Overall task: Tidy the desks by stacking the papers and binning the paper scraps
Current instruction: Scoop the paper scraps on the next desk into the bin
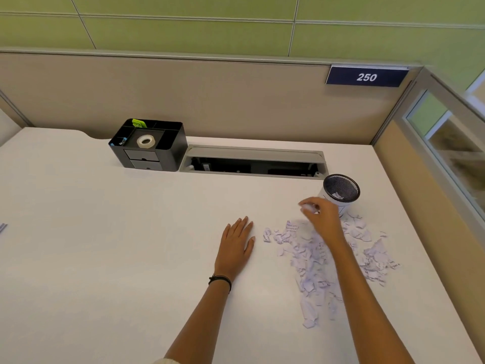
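A heap of torn white paper scraps (312,261) with printed text lies on the right part of the white desk (131,245). Behind it stands a small black mesh bin (341,191) with a white liner; one scrap shows inside. My right hand (321,218) hovers over the far end of the heap, just left of the bin, fingers pinched on a few scraps. My left hand (237,244) rests flat on the desk, left of the heap, fingers together and holding nothing.
A black desk organiser (149,145) with a tape roll stands at the back left. An open grey cable tray (252,162) runs along the back edge. Beige partition walls close the back and right side. A small grey object (2,228) lies at the left edge.
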`<state>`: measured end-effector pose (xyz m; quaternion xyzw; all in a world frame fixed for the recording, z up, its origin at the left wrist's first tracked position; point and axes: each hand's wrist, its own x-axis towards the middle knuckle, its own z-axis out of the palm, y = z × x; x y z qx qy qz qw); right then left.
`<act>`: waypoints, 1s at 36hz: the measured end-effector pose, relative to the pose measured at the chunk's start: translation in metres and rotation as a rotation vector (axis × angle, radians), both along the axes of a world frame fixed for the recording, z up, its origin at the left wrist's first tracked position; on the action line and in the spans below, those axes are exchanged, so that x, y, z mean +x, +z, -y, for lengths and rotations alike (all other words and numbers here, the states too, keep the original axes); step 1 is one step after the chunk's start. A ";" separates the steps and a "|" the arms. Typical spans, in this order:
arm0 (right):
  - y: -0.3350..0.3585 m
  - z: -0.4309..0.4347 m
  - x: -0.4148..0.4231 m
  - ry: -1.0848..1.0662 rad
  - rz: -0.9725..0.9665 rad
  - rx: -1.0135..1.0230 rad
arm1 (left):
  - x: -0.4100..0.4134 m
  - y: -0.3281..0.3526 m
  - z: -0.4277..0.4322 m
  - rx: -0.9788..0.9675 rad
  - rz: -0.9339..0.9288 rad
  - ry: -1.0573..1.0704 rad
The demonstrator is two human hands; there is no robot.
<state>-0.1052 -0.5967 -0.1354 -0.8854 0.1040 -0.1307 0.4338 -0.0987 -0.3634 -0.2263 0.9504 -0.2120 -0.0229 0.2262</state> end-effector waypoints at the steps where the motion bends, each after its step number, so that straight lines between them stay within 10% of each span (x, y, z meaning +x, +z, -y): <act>1: 0.007 0.006 0.003 -0.031 0.035 0.022 | 0.000 0.000 0.000 -0.006 -0.001 0.001; 19: 0.026 0.059 0.020 -0.337 -0.009 0.107 | -0.001 0.001 -0.001 -0.009 -0.019 -0.008; 28: 0.009 0.041 -0.022 -0.375 0.423 -0.136 | -0.004 -0.001 0.002 -0.024 -0.017 -0.024; 36: -0.037 0.024 -0.064 -0.382 0.380 -0.143 | -0.018 0.014 0.047 -0.075 -0.070 -0.260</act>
